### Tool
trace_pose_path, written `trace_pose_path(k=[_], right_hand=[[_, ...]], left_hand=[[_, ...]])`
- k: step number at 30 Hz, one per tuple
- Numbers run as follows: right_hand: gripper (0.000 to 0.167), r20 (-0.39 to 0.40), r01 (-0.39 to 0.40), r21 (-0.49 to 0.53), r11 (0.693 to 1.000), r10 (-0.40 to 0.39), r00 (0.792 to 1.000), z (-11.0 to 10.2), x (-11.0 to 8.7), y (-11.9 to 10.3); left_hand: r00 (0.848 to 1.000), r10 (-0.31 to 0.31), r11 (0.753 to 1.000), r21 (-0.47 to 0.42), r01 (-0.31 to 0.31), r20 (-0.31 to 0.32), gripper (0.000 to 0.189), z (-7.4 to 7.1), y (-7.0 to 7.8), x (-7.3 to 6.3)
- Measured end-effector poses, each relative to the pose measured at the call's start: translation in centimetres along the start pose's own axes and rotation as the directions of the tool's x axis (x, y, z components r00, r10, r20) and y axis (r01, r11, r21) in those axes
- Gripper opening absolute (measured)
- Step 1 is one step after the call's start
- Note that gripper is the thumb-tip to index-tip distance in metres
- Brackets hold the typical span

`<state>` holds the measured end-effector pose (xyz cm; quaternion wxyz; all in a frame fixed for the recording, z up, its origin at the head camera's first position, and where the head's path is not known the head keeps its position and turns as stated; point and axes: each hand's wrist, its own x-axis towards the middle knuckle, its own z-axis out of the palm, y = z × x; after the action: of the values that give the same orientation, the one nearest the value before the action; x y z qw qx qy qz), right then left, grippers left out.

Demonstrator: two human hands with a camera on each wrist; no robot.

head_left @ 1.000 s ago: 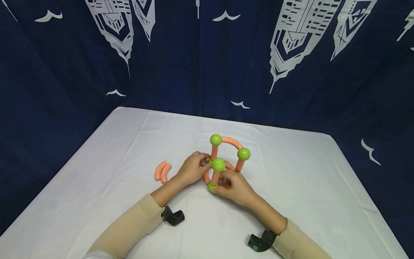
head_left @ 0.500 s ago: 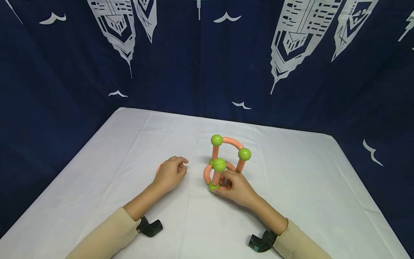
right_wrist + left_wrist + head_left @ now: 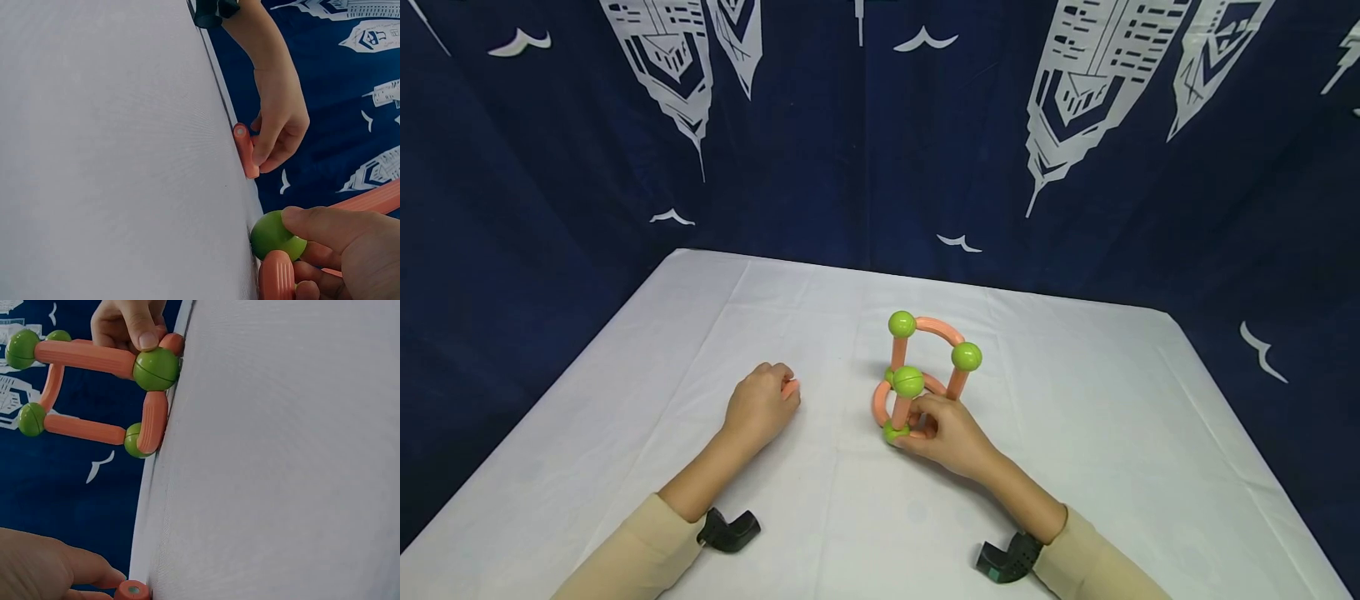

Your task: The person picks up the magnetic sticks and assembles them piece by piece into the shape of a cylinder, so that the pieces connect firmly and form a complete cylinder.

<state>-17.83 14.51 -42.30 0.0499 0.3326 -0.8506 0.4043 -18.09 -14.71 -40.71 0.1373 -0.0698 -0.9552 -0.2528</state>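
Observation:
A frame of green balls and orange magnetic rods (image 3: pixel 900 413) stands on the white table. My right hand (image 3: pixel 953 440) grips its lower near corner, with the thumb on a green ball (image 3: pixel 270 237) there in the right wrist view. Three upper balls and a curved top rod (image 3: pixel 942 330) rise above that hand. To the left, my left hand (image 3: pixel 762 407) is low over the table and pinches a curved orange rod (image 3: pixel 245 152) between thumb and fingers. The end of a rod (image 3: pixel 134 590) shows beside its fingertips in the left wrist view. The hand mostly covers this spot in the head view.
A white cloth covers the table (image 3: pixel 827 317). Behind it hangs a dark blue curtain (image 3: pixel 820 167) with white building and bird prints. Black wrist cameras (image 3: pixel 728 532) sit on both forearms.
My left hand has left the frame, moved left to the loose curved rods and taken hold of one. My right hand has stayed on the frame's corner.

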Motion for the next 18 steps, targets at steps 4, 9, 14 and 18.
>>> trace_pose_path(k=[4, 9, 14, 18], right_hand=[[0.024, -0.003, 0.001, 0.006, 1.0, -0.001, 1.0, 0.0, 0.02, -0.05], [0.025, -0.007, -0.003, 0.007, 1.0, 0.003, 1.0, -0.04, 0.03, -0.15], [0.024, -0.003, -0.005, 0.007, 1.0, 0.005, 1.0, -0.09, -0.01, -0.09], [0.024, 0.003, -0.006, 0.006, 1.0, 0.006, 1.0, -0.05, -0.03, 0.01]], left_hand=[[0.999, -0.017, 1.0, 0.001, 0.017, 0.031, 0.016, -0.1, -0.19, 0.02], [0.997, -0.038, 0.999, 0.011, 0.037, 0.072, 0.022, -0.09, -0.29, 0.18], [0.992, -0.043, 0.996, 0.081, 0.033, 0.118, 0.023, 0.17, -0.06, 0.62], [0.993, -0.026, 0.996, 0.084, 0.016, 0.113, 0.022, 0.44, 0.24, 0.95]])
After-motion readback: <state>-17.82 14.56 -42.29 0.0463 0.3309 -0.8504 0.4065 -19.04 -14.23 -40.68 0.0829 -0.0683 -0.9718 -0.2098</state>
